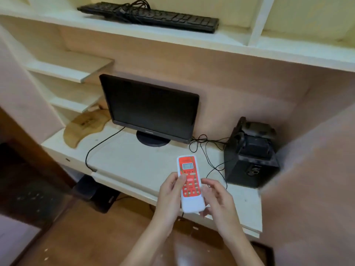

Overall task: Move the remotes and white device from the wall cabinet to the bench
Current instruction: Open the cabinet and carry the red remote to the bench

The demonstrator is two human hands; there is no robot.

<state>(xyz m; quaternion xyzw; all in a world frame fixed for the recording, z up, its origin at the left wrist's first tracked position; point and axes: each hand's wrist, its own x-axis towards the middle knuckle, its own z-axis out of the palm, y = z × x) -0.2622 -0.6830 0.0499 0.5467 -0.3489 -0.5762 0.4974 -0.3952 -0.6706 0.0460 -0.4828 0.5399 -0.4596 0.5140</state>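
Note:
A white remote [189, 181] with a red button face and a small grey screen is held upright over the front edge of the white bench [134, 164]. My left hand [171, 194] grips its left side, thumb lying on the red face. My right hand [217, 198] cups its right side and lower end with curled fingers. No other remote or white device shows in the view.
A black monitor [151, 108] stands at the back of the bench, its cables [203, 148] trailing to a black machine [249, 154] at the right. A wooden board [84, 125] lies at the left. A black keyboard [151, 16] rests on the upper shelf.

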